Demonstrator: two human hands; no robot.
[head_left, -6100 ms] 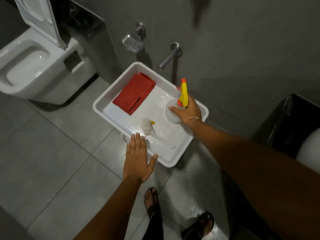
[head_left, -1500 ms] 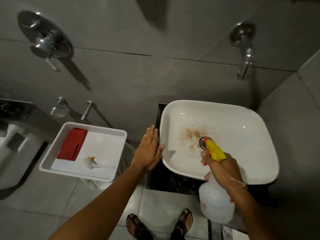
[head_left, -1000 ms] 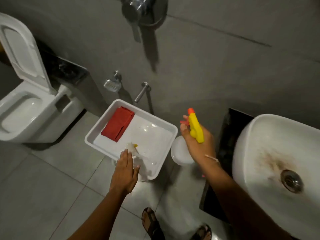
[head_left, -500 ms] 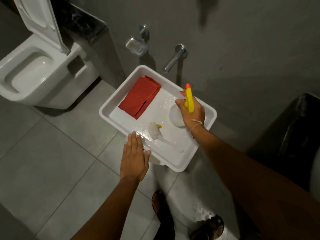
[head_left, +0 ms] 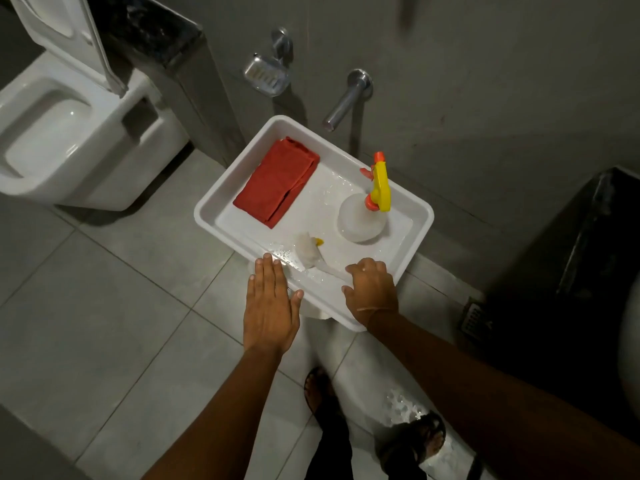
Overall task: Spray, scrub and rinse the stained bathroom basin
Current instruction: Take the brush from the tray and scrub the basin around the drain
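A white tray (head_left: 221, 195) sits low by the grey wall. In it lie a folded red cloth (head_left: 277, 183), a white scrub brush (head_left: 306, 249) with a long handle, and a white spray bottle (head_left: 362, 220) with a yellow and orange trigger, standing upright at the right. My right hand (head_left: 372, 292) is curled over the end of the brush handle at the tray's near edge. Flat and with fingers together, my left hand (head_left: 270, 303) touches the tray's near rim, holding nothing. Only a blurred white sliver of the basin (head_left: 632, 344) shows at the far right.
A white toilet (head_left: 69, 133) with its lid up stands at the left. A wall tap (head_left: 346, 98) and a metal soap dish (head_left: 265, 74) hang above the tray. The black vanity (head_left: 571, 254) rises at the right, a floor drain (head_left: 476, 318) beside it. My sandalled feet (head_left: 412, 438) stand on wet tiles.
My right hand set the spray bottle down in the tray, let go of it, and moved back onto the brush handle. The view swung from the basin to the tray.
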